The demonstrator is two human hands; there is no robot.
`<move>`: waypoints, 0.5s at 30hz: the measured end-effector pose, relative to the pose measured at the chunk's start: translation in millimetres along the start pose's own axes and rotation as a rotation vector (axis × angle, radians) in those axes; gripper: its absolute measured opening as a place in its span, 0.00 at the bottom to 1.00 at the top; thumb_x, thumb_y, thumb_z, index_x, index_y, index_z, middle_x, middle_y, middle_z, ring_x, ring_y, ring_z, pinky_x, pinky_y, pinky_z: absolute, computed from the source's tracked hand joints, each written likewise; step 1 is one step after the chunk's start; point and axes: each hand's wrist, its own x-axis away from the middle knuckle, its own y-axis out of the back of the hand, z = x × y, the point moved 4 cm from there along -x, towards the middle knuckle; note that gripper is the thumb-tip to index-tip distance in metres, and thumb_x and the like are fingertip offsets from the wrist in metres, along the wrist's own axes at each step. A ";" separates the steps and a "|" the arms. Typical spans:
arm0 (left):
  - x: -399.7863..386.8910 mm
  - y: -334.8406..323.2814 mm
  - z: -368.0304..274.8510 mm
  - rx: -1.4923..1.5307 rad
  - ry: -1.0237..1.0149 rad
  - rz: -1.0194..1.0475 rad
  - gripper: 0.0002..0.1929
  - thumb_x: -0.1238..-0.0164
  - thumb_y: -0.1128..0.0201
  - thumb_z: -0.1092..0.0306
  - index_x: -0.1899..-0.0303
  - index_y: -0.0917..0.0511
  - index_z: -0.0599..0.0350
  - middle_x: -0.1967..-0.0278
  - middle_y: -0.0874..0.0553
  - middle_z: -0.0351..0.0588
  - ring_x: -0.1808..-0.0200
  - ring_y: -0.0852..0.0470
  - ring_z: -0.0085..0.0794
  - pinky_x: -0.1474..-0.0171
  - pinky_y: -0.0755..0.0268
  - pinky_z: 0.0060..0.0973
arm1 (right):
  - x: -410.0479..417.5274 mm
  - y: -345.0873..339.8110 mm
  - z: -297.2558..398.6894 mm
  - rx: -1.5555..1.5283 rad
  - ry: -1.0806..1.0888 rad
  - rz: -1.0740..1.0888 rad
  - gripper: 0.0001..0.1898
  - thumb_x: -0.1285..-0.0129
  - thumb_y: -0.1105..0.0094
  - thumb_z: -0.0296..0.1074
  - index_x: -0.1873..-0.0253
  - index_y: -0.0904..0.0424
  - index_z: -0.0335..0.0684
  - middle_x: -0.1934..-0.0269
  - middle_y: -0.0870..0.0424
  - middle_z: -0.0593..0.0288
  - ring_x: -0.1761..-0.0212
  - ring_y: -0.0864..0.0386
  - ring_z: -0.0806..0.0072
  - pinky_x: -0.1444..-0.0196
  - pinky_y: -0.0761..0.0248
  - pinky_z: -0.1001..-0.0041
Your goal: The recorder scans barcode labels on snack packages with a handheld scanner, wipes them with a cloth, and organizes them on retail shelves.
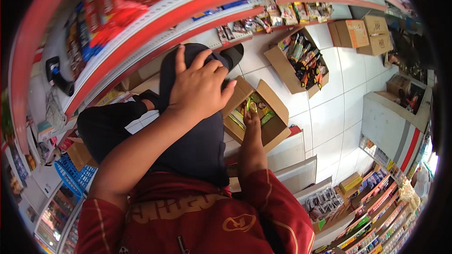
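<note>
My left hand [199,86] lies palm down over my dark-trousered knee, fingers apart and nothing in it. My right hand [251,118] reaches into an open cardboard box [277,104] on the floor to the right of my legs. Its fingers close on a small green and yellow packet [251,106]. More green packets [267,117] lie inside the box around the hand. My fingers and palm hide part of the contents.
A second open cardboard box [282,67] holds many colourful packets. Closed cartons [349,33] stand beyond it on white floor tiles [326,113]. Red-edged shelves [212,3] with snack bags run along the front. A handheld scanner [58,76] and a blue plastic basket [72,174] are at left.
</note>
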 end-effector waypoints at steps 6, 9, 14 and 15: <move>48.1 -0.1 45.5 0.200 0.014 -0.119 0.13 0.28 0.33 0.51 0.56 0.10 0.46 0.52 0.08 0.38 0.31 0.19 0.37 0.19 0.56 0.66 | 178.9 -77.0 -129.2 0.689 0.241 0.215 0.12 0.23 0.39 0.24 0.42 0.22 0.22 0.45 0.13 0.40 0.42 0.13 0.54 0.32 0.16 0.66; 79.3 0.8 56.9 0.513 -0.070 -0.167 0.11 0.25 0.34 0.53 0.58 0.11 0.47 0.54 0.08 0.37 0.31 0.19 0.36 0.16 0.57 0.59 | 306.0 -113.5 -203.7 0.835 0.281 0.417 0.14 0.24 0.41 0.24 0.38 0.25 0.28 0.44 0.14 0.46 0.41 0.14 0.57 0.35 0.16 0.62; 140.6 3.7 92.0 1.307 -0.012 0.132 0.26 0.16 0.41 0.43 0.30 0.22 0.49 0.35 0.15 0.44 0.23 0.26 0.37 0.15 0.59 0.54 | 431.7 -128.2 -340.3 1.251 0.621 0.926 0.31 0.22 0.41 0.26 0.21 0.45 0.40 0.34 0.20 0.45 0.42 0.13 0.57 0.36 0.16 0.59; 158.4 17.6 102.8 1.302 -0.003 0.098 0.26 0.16 0.41 0.43 0.30 0.22 0.49 0.35 0.15 0.44 0.23 0.26 0.37 0.15 0.59 0.54 | 443.1 -123.5 -373.9 1.359 0.617 0.970 0.32 0.23 0.40 0.24 0.20 0.44 0.39 0.37 0.17 0.48 0.43 0.13 0.63 0.39 0.16 0.66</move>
